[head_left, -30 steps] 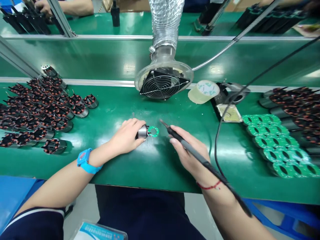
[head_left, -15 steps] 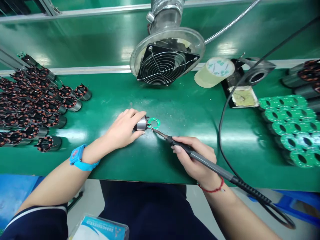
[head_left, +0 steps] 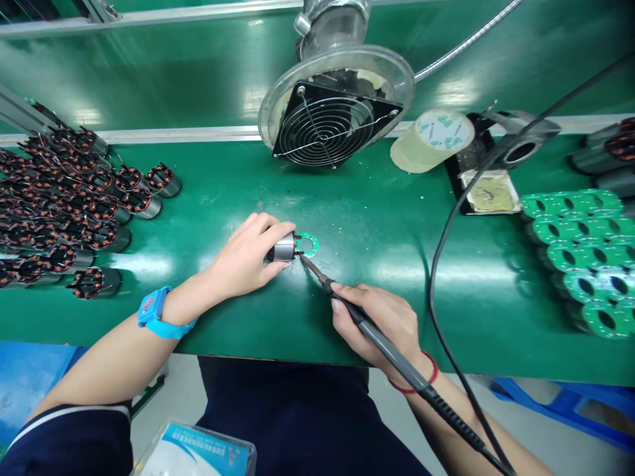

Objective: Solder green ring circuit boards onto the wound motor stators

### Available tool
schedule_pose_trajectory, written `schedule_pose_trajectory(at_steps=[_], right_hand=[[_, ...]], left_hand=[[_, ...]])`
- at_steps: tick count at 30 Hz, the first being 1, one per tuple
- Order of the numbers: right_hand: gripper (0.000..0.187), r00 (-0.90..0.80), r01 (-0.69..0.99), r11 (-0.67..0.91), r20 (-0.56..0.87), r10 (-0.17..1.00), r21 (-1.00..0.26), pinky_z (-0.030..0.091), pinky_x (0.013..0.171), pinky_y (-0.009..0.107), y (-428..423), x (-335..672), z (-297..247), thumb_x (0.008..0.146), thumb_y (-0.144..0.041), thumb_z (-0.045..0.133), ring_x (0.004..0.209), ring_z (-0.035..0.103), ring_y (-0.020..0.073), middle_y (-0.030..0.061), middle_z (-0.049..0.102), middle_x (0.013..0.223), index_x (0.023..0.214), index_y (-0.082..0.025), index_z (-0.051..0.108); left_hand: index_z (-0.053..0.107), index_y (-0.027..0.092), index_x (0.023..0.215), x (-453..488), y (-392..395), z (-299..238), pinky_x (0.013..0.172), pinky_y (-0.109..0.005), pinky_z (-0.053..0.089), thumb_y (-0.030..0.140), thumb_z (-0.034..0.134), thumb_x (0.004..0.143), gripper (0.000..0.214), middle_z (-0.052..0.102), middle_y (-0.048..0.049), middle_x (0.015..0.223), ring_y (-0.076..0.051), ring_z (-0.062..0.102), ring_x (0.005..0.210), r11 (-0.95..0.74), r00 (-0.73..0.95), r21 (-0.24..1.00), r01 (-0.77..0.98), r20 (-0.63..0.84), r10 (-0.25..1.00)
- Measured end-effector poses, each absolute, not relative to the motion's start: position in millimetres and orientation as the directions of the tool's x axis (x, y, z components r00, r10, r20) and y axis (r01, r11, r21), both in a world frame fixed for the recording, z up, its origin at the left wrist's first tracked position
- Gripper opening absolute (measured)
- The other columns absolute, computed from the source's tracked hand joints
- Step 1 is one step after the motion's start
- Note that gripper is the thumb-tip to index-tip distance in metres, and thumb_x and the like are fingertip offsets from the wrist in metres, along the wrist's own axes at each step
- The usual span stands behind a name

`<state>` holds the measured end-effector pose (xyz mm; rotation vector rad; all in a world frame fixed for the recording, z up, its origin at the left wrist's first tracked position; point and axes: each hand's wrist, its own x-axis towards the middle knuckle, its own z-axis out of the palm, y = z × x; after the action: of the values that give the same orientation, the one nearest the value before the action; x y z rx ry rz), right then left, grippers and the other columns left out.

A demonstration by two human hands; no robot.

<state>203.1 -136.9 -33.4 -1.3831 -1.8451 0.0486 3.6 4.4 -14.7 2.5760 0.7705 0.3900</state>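
Note:
My left hand (head_left: pixel 251 254) is closed around a silver motor stator (head_left: pixel 284 247) lying on its side on the green bench. Fingers and thumb grip its metal body from the left. At its right end is a thin green ring-shaped circuit board (head_left: pixel 308 244); I cannot tell whether the two are joined. My right hand (head_left: pixel 380 324) grips a soldering iron (head_left: pixel 367 325) like a pen. The iron's tip is at the lower right end of the stator, touching or very close to it, beside the green ring.
Many wound stators (head_left: pixel 94 283) stand at the left. A fume extractor fan (head_left: pixel 325 132) hangs over the back. At right are a yellowish tape roll (head_left: pixel 431 142), a soldering stand with sponge (head_left: pixel 491 193), green-topped stators (head_left: pixel 578 254) and the iron's black cable (head_left: pixel 436 264).
My right hand and the soldering iron have moved slightly left and down, and the iron is angled more steeply. The left hand still holds the stator, turned slightly.

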Motion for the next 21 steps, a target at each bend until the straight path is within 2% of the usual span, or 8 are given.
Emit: schedule_pose_trajectory(at_steps=[7,9,21], right_hand=[[0.016,0.188,0.655,0.221,0.439,0.879,-0.723,0.059,0.057,0.027,-145,208,-43,0.087,-0.020,0.059,0.064,0.072,0.0162,0.0049,0.075,0.090,0.102,-0.022,0.064],[0.015,0.220,0.650,0.201,0.435,0.873,-0.733,0.059,0.057,0.028,-146,209,-45,0.087,-0.021,0.060,0.065,0.072,0.0170,0.0053,0.075,0.090,0.101,-0.022,0.064],[0.015,0.152,0.662,0.225,0.422,0.894,-0.715,0.060,0.063,0.029,-143,208,-43,0.086,-0.020,0.060,0.065,0.072,0.0170,0.0045,0.076,0.088,0.101,-0.022,0.065]], left_hand=[[0.052,0.017,0.123,4,4,-14,0.091,-0.043,0.047,0.023,0.066,0.082,0.043,0.057,-0.0108,0.111,-0.024,0.052,0.101,-0.753,0.798,0.462,0.468,0.143,0.585],[0.052,0.017,0.122,5,4,-13,0.091,-0.043,0.047,0.023,0.066,0.082,0.043,0.058,-0.0105,0.110,-0.024,0.053,0.101,-0.752,0.796,0.461,0.471,0.145,0.587],[0.052,0.014,0.122,4,4,-13,0.091,-0.042,0.047,0.025,0.066,0.083,0.043,0.057,-0.0124,0.112,-0.025,0.052,0.102,-0.761,0.801,0.439,0.478,0.138,0.583]])
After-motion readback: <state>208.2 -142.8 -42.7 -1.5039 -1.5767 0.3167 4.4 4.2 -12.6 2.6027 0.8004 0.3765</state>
